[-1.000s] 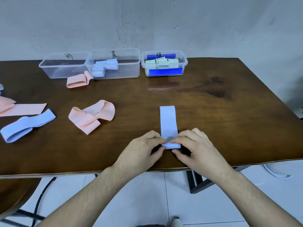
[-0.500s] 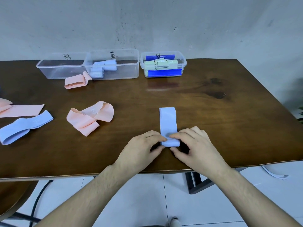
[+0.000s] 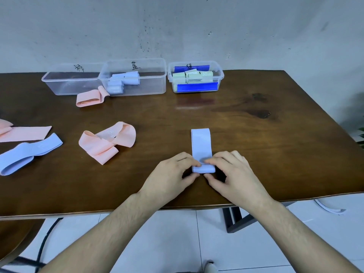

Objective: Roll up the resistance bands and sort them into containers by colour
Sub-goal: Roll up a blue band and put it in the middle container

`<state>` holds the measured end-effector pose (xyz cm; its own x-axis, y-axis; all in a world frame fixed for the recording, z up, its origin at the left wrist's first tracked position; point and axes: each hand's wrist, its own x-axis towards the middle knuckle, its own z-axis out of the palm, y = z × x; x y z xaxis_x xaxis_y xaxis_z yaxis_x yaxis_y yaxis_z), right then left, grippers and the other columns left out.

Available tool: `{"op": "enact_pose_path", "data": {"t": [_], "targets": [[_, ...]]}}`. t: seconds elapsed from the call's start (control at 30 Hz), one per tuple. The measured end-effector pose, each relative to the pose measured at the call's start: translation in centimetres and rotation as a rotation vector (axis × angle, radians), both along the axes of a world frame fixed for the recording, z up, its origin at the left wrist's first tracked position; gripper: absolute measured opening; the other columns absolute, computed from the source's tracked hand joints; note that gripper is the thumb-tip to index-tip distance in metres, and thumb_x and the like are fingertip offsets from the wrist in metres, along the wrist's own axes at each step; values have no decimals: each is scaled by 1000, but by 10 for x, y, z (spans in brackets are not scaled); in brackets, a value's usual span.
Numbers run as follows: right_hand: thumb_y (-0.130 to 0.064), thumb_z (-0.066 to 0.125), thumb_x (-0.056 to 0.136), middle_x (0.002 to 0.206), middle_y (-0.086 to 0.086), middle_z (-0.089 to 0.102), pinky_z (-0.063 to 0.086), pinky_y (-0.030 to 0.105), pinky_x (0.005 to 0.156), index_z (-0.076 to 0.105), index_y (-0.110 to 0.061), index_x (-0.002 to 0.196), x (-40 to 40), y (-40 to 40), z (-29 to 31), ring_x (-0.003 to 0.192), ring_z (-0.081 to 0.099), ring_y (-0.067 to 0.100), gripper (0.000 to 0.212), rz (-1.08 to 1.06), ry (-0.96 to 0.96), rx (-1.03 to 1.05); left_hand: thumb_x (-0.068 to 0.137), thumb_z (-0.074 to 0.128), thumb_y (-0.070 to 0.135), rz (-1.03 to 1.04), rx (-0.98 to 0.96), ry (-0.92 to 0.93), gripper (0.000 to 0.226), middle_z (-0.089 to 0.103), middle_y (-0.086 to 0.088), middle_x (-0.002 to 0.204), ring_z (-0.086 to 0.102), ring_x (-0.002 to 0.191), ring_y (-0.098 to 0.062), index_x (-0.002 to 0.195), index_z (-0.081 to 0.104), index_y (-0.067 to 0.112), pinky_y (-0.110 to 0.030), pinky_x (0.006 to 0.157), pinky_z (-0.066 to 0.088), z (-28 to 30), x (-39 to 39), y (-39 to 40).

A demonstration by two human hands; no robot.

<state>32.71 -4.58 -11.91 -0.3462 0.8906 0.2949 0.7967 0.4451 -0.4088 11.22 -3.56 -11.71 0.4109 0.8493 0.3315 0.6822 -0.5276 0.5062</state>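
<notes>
My left hand (image 3: 173,174) and right hand (image 3: 232,172) pinch the rolled near end of a pale blue band (image 3: 201,142) lying flat on the tabletop (image 3: 256,154), near its front edge. Pink bands (image 3: 107,140) lie to my left. Three clear containers (image 3: 136,77) line the far edge.

This looks like a plain indoor work corner rather than a furnished home room or shop: a dark wooden desk (image 3: 226,107) stands against a bare grey wall (image 3: 177,26) that is scuffed and speckled with dark marks. Below the near edge lies a white tiled floor (image 3: 177,243). At the far side, 3 clear plastic containers (image 3: 153,83) with handwritten labels suggest a sorting station.
</notes>
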Motion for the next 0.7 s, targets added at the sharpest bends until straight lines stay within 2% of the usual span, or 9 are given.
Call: {"op": "enact_pose_path", "data": {"t": [0.07, 0.2, 0.33, 0.53, 0.7], "targets": [[-35, 69, 90, 115, -21, 56, 43, 31, 92, 63, -35, 125, 0, -1, 1, 104, 45, 6, 36, 0, 8, -5, 89, 72, 24, 5, -9, 15, 20, 64, 11, 104, 46, 75, 21, 108, 72, 19, 4, 67, 31, 0, -1, 2], [-32, 70, 90, 110, -23, 56, 44, 34, 88, 67, -35, 117, -1, 1, 1, 100, 44, 4, 27, 4, -13, -3, 93, 66, 31, -10, -40, 30, 23, 57, 17, 108, 50, 74, 13, 114, 70, 23, -2, 66, 34, 2, -2, 4], [-32, 68, 92, 108, -24, 57, 43, 33, 87, 68, -35, 114, -2, 6, 2, 98, 47, 5, 22, -4, -11, -2, 91, 69, 28, -4, -56, 25, 26, 54, 18, 111, 50, 69, 7, 116, 67, 25, -3, 63, 34, 0, -4, 4], [-38, 62, 94, 109, -24, 57, 42, 31, 91, 68, -36, 118, -3, 11, 4, 101, 46, 5, 25, -7, -8, -33, 91, 69, 22, 2, -29, 19, 18, 59, 13, 107, 48, 72, 15, 110, 70, 21, 0, 64, 33, 0, -3, 6], [-36, 67, 92, 114, -21, 57, 44, 34, 89, 65, -35, 124, -1, 10, 4, 102, 47, 8, 32, 8, -36, -1, 95, 64, 27, 18, -51, 41, 24, 59, 14, 111, 49, 72, 13, 117, 69, 22, -5, 67, 36, 0, -3, 11]]}}
